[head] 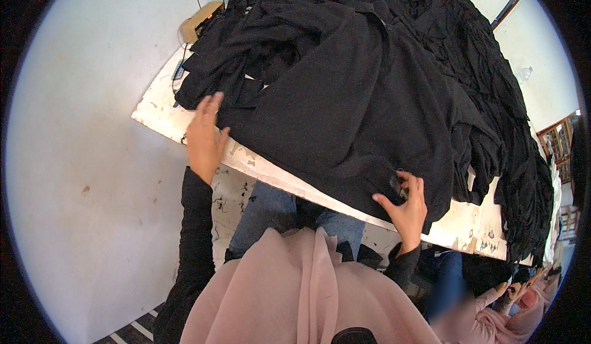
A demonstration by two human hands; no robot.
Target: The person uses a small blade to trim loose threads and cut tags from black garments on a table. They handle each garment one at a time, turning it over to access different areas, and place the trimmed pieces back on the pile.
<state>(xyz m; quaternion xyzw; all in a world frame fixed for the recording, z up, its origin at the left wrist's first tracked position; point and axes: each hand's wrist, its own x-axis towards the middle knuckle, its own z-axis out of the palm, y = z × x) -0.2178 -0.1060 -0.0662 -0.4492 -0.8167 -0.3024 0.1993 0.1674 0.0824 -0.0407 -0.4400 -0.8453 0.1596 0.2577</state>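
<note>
A black cloth garment (341,95) lies spread over the near part of a worn white table (295,182), with a collar or button placket at its far end. My left hand (207,136) is at the table's near left edge, beside the garment's left corner, fingers apart and slightly blurred; nothing shows in it. At the garment's near right part is my right hand (408,203), thumb and fingers curved around a small dark object or fold of cloth. Whether they grip it cannot be told.
More crumpled black cloth (489,67) is heaped at the back and right. A small box with wires (201,23) stands at the back left by the white wall (92,136). A clear plastic bottle (524,74) is at the far right. Other people (512,307) sit at lower right.
</note>
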